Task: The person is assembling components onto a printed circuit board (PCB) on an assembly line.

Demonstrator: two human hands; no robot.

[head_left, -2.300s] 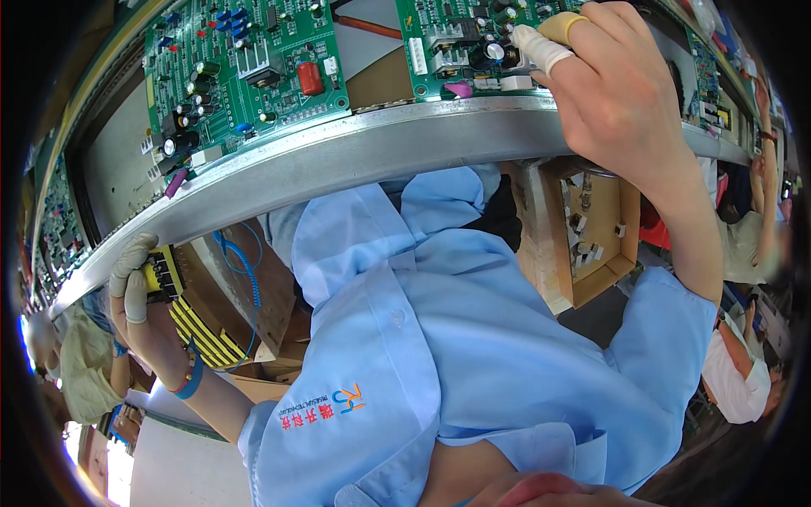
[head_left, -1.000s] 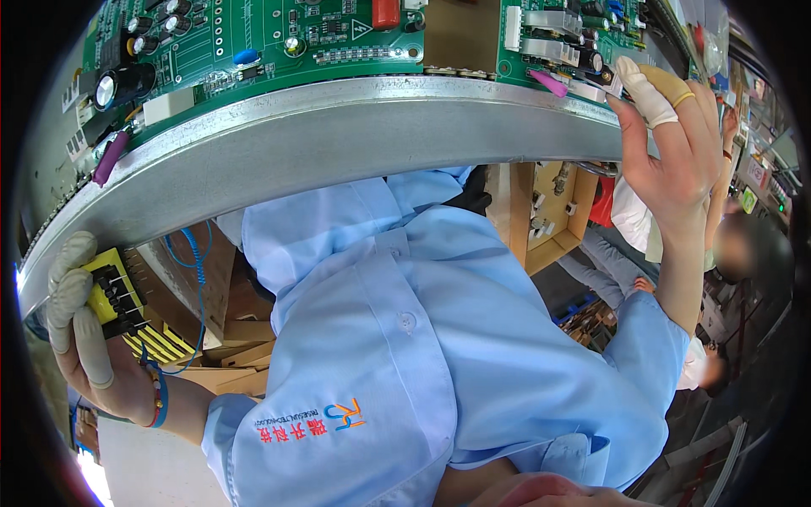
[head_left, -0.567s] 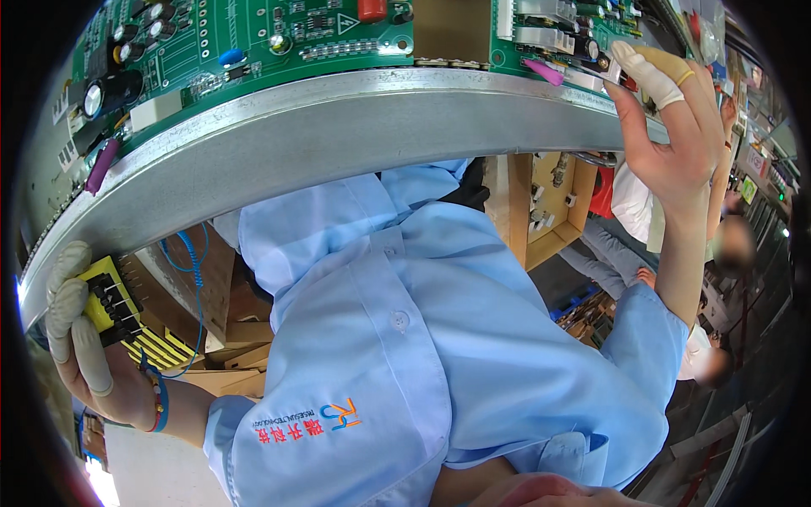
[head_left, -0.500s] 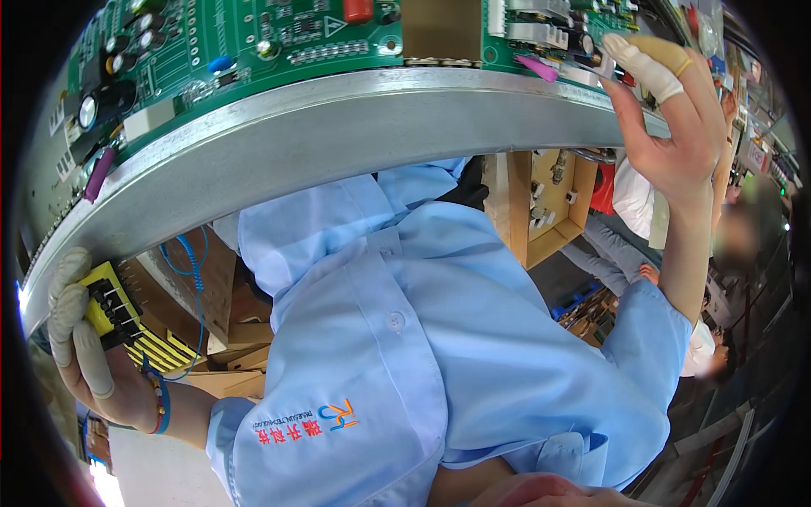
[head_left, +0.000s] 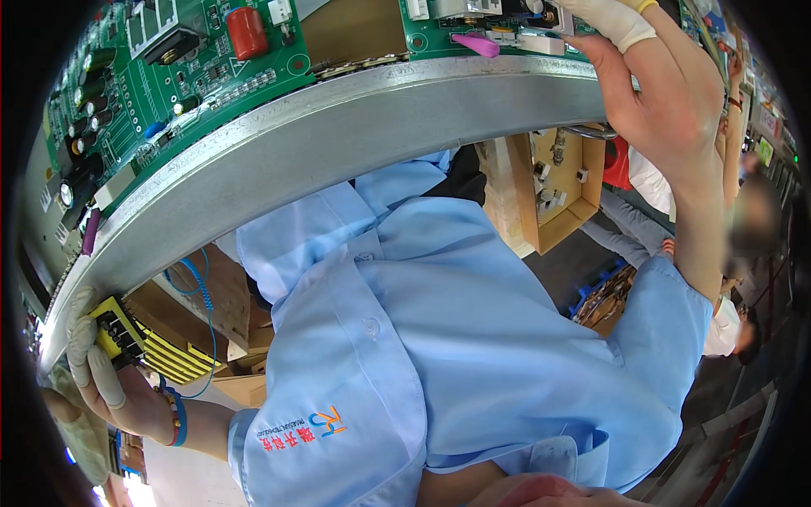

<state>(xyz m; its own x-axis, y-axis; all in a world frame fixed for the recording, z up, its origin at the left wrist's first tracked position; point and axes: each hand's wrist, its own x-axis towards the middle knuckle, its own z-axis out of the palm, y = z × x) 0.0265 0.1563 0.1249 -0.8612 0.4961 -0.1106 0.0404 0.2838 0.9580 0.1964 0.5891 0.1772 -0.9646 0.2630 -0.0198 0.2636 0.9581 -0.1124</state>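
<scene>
My left hand point(head_left: 118, 393), wearing pale finger cots, is closed round a yellow transformer point(head_left: 112, 331) with a black pin base. It is below the metal rail's left end. At the upper right my right hand point(head_left: 663, 97) reaches over the rail to a green circuit board point(head_left: 420, 44). Its fingers are curled in a pinch, but the upper picture edge cuts off the cotted fingertips, so what they hold is hidden. The thumb is beside a white block part point(head_left: 541, 45), near a magenta sleeve-like piece point(head_left: 476, 44). Another green board point(head_left: 190, 76) carries a red capacitor point(head_left: 247, 34).
A curved metal rail point(head_left: 338, 110) runs along the boards' near edge. Below it are a cardboard box point(head_left: 583, 207) of small parts and a stack of yellow-edged parts point(head_left: 182, 355). A blue coiled cord point(head_left: 207, 291) hangs by my left wrist. Other people are at the right.
The boards have shifted left in view. My right hand appears higher in the picture, its fingertips now cut off. My left hand still holds the transformer and appears slightly lower.
</scene>
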